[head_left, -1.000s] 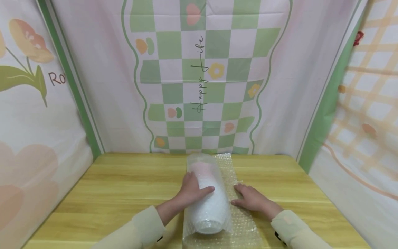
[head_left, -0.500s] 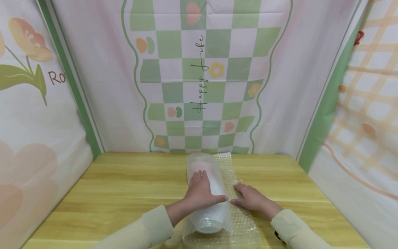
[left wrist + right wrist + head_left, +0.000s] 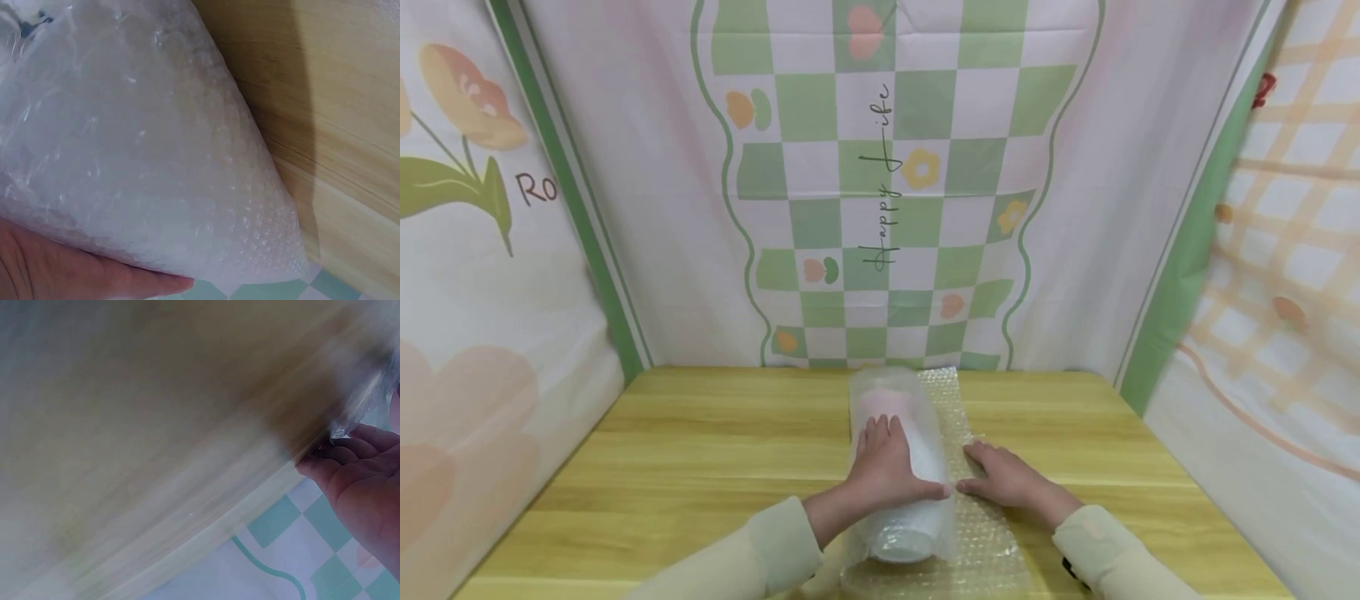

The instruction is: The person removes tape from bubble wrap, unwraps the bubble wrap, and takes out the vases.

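Note:
A whitish cylinder with a pinkish far end lies lengthwise on the table, rolled in bubble wrap. A flat strip of the wrap extends from under it to the right. My left hand rests on top of the roll, fingers stretched toward its far end and thumb out to the right. In the left wrist view, the wrapped roll fills much of the picture, with my hand along its lower edge. My right hand presses on the flat wrap just right of the roll, thumb and fingers apart. What exactly is inside the wrap is blurred.
The wooden table stretches out on both sides of the roll. Behind it hangs a green-and-white checked cloth with printed lettering. Patterned cloths also close off the left and right sides.
My left hand has slid from the roll's left side over onto its top, moving right and slightly nearer. My right hand and the wrap have hardly moved.

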`<state>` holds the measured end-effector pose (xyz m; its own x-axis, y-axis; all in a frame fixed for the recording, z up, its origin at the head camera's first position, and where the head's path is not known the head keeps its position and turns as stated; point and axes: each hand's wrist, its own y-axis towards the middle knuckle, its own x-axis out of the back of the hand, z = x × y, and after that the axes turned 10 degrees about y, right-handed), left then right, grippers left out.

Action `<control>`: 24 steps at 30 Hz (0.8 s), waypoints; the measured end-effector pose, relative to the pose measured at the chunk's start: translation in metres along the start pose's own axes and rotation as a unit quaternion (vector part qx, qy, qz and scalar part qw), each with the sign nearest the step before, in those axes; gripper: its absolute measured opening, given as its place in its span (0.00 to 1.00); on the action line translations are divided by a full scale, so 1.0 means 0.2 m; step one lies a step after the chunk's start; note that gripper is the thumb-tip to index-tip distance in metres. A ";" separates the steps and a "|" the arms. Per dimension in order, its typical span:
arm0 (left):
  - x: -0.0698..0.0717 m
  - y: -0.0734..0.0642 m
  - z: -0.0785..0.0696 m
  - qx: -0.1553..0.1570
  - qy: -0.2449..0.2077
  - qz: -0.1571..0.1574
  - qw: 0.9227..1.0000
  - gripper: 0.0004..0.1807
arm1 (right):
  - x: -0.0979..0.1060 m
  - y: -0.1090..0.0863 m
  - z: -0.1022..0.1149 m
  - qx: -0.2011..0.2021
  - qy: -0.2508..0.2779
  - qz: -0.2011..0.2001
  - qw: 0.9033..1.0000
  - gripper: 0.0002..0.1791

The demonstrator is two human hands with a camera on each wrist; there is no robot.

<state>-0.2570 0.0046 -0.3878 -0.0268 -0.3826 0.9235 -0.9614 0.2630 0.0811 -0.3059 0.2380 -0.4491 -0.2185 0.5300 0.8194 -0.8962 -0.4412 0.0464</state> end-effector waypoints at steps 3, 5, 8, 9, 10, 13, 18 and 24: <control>-0.01 0.00 0.00 0.002 -0.003 0.002 1.000 0.67 | 0.00 0.00 0.00 0.003 -0.001 0.001 1.000 0.39; -0.01 0.01 0.01 0.002 -0.007 0.002 1.000 0.67 | 0.00 0.00 0.01 0.004 -0.002 0.001 1.000 0.39; -0.01 0.01 0.02 0.001 -0.016 0.002 1.000 0.66 | 0.00 0.00 0.00 0.004 -0.004 0.002 1.000 0.39; -0.01 0.01 0.02 0.000 -0.016 0.002 1.000 0.65 | 0.00 0.00 0.00 0.003 -0.002 0.002 1.000 0.39; -0.01 0.01 0.02 0.000 -0.018 0.002 1.000 0.65 | 0.00 0.00 0.00 0.001 -0.001 0.001 1.000 0.39; -0.01 0.00 0.03 -0.003 -0.022 -0.001 1.000 0.65 | 0.00 0.00 0.00 -0.004 0.000 0.000 1.000 0.39; 0.00 -0.01 0.05 -0.006 -0.030 -0.009 0.999 0.64 | 0.00 0.00 0.00 -0.006 0.004 0.001 1.000 0.40; 0.02 -0.03 0.07 -0.011 -0.054 -0.003 0.998 0.63 | -0.01 0.00 -0.01 -0.011 0.007 0.003 1.000 0.40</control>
<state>-0.2555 -0.0106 -0.3904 -0.0523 -0.4763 0.8777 -0.9553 0.2798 0.0950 -0.3063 0.2384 -0.4518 -0.2279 0.5373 0.8120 -0.9036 -0.4275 0.0292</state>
